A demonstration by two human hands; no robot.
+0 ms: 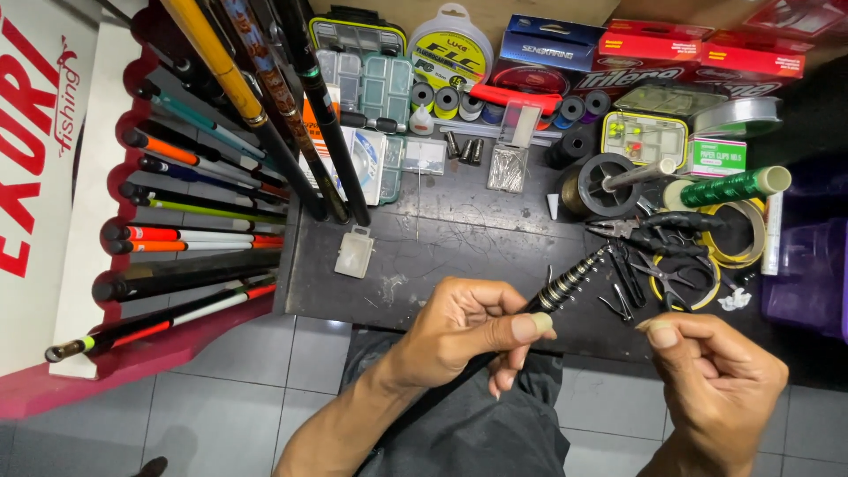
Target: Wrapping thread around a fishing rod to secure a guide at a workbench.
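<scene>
My left hand grips a black fishing rod section whose far end carries pale thread bands and small wire guides; that end points up and right over the dark worktable. My right hand hovers to the right of the rod tip with thumb and forefinger pinched together. Whether a fine thread runs between those fingers is too small to tell. The rod's lower part passes under my left hand toward my lap.
Pliers, scissors, a green thread spool on a rod and tape rings lie at the right. Tackle boxes, line spools and small bottles fill the back. A red rack of fishing rods stands left.
</scene>
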